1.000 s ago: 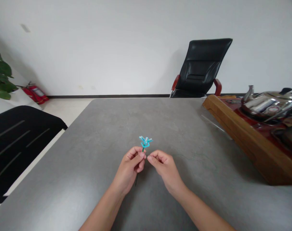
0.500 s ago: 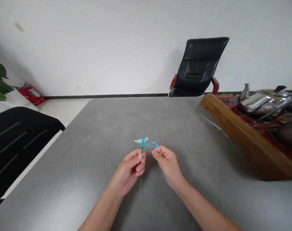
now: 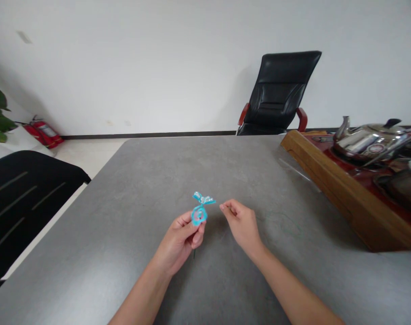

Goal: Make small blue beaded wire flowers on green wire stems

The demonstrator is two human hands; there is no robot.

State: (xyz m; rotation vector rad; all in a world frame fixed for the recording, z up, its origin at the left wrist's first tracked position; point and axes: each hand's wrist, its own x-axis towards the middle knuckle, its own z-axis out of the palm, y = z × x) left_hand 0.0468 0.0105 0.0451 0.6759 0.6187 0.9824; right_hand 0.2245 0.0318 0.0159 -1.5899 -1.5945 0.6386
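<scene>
My left hand (image 3: 185, 239) is closed in a pinch on a small craft flower (image 3: 199, 215) in light blue with a thin green stem. A round blue spiral faces me in front of the fingertips, and sparkly blue petals stand out just above it. Below the hand, the stem's dark lower end pokes out. To the right, my right hand (image 3: 240, 223) is held apart from the flower, over the table. Its thumb and forefinger are pinched together; whether anything thin is between them I cannot make out.
A grey table (image 3: 158, 167) spreads beneath both hands. Thin green thread or wire (image 3: 287, 219) lies to the right. Farther right stands a wooden tea tray (image 3: 327, 189) with a metal kettle (image 3: 368, 140). Black chairs stand behind (image 3: 283, 90) and at left (image 3: 32, 203).
The blue strip that stretched from the flower to my right fingers has left them. My right hand has drawn slightly right. The flower has turned, and its blue spiral now faces me.
</scene>
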